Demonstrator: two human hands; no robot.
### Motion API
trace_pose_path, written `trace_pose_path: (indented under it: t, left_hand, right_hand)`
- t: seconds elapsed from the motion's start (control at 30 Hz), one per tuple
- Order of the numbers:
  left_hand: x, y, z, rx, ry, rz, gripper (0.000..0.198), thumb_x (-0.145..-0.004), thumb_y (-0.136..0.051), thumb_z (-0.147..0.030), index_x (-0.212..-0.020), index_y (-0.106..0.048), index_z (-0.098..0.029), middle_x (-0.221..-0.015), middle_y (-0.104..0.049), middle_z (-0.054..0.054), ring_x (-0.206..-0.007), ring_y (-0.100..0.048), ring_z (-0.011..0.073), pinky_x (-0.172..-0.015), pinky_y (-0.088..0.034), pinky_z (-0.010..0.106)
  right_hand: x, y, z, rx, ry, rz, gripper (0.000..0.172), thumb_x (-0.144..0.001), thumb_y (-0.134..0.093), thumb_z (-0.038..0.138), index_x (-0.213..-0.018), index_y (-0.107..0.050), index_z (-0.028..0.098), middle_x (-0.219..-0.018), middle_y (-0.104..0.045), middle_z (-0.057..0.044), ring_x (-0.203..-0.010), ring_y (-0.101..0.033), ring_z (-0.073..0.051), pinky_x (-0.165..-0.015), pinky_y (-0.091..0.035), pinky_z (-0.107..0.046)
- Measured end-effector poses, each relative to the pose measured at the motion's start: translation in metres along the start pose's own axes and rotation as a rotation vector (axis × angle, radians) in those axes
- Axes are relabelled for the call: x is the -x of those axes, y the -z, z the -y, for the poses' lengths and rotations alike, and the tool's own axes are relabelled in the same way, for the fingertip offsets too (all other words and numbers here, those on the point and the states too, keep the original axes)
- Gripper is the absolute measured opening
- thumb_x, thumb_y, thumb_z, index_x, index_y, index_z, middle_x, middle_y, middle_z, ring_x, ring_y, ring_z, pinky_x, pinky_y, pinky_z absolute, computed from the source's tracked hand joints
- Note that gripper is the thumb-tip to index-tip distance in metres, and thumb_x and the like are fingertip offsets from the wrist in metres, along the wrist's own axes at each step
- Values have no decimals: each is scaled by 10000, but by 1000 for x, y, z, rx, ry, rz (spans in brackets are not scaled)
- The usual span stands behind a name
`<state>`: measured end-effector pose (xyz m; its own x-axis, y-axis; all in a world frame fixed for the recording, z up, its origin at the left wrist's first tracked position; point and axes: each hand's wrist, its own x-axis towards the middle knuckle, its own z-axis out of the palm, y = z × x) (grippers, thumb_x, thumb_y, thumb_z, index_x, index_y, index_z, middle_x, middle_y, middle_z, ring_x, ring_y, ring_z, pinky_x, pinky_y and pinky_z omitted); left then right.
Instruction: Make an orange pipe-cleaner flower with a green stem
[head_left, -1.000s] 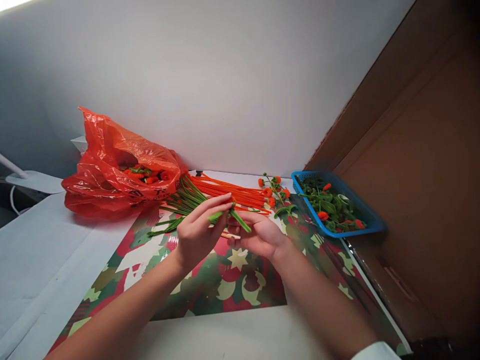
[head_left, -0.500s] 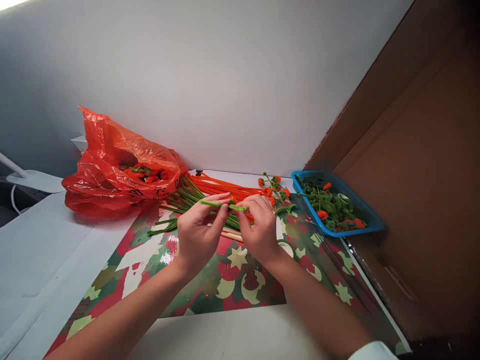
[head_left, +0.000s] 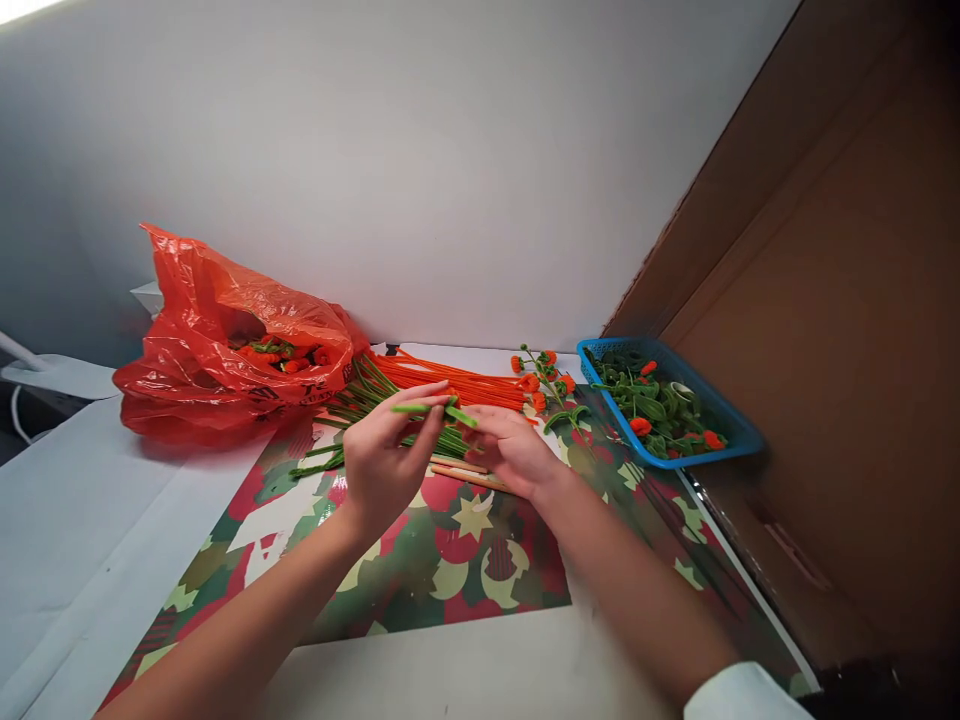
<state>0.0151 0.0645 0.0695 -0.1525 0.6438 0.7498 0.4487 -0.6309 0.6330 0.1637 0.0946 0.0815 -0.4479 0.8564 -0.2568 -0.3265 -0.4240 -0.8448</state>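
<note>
My left hand [head_left: 386,455] is closed, pinching a short bright green pipe cleaner [head_left: 412,409] between thumb and fingers. A small orange piece [head_left: 452,400] shows at the middle of the green strip, partly hidden by the fingers. My right hand [head_left: 517,452] is at the strip's right end, its fingers loosely apart and the palm partly turned up; a fingertip lies close to the strip, and I cannot tell if it touches. Behind both hands are bundled orange pipe cleaners [head_left: 450,376] and dark green pipe cleaners [head_left: 367,395].
A red plastic bag [head_left: 180,370] holding orange flowers stands at the left. A flower sprig [head_left: 551,378] lies right of the bundles, near a blue basket [head_left: 660,462] of leaves and flowers. Wooden sticks [head_left: 469,474] lie on the patterned mat [head_left: 465,560]. Cardboard [head_left: 840,300] rises at the right.
My right hand's fingers have loosened from the green pipe cleaner and the palm has turned up. The strip's right end now slants downward. The view has shifted slightly.
</note>
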Motion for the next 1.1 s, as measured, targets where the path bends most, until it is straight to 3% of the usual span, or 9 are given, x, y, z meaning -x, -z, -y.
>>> trace_pose_path:
  t: [0.1,0.23,0.43,0.6,0.73,0.87,0.97,1.1]
  left_hand:
    - [-4,-4,-6,248,450,57,258,-822,-662,-358,-900,-737,-124,-911,-754,94,-766,-719,203,-670,-624,310]
    - [-7,-2,-11,410,667,102,351,-736,-733,-438,-868,-748,-112,-860,-753,99,-741,-710,210,-676,-624,333]
    - [-9,0,-12,497,690,213,334,-678,-786,-393,-883,-750,-133,-888,-750,111,-791,-708,228,-596,-604,286]
    - [-12,1,-17,483,667,231,285,-671,-797,-343,-872,-721,-156,-872,-737,86,-771,-690,194,-551,-569,236]
    - [-12,1,-18,450,609,219,276,-699,-778,-340,-890,-691,-159,-884,-711,75,-775,-674,174,-603,-572,238]
    - [-8,-3,-17,495,685,176,317,-721,-754,-376,-933,-657,-161,-892,-678,52,-785,-673,168,-661,-597,271]
    - [-5,-6,-20,549,717,202,275,-751,-720,-401,-849,-647,-154,-774,-636,16,-735,-660,160,-649,-604,281]
    - [-2,-6,-23,434,567,222,203,-809,-671,-360,-753,-641,-167,-681,-624,2,-662,-637,142,-622,-582,244]
  right_hand:
    - [-3,6,2,288,392,-188,147,-735,-677,320,-738,-661,175,-758,-615,-10,-715,-516,-126,-678,-406,-259]
    - [2,12,9,601,662,-219,142,-826,-602,308,-803,-688,199,-814,-635,-17,-732,-537,-140,-675,-408,-280]
    - [11,3,11,754,812,-79,78,-820,-633,227,-842,-707,242,-850,-651,-13,-835,-580,-163,-742,-440,-300]
    - [16,0,13,822,867,-146,123,-806,-651,199,-687,-625,209,-761,-613,-6,-754,-563,-155,-727,-438,-302]
    - [20,-2,14,907,833,-129,134,-843,-580,185,-714,-553,203,-756,-566,-1,-731,-531,-146,-688,-422,-279]
    - [19,-6,6,940,895,-233,146,-895,-481,179,-752,-496,204,-788,-527,-14,-752,-507,-148,-686,-408,-275]
    - [18,-8,-4,925,961,-289,157,-911,-458,189,-756,-475,208,-791,-508,-20,-754,-501,-153,-687,-410,-280]
    - [18,-9,-10,991,963,-300,144,-917,-455,202,-776,-484,209,-803,-526,-28,-780,-512,-166,-716,-399,-301]
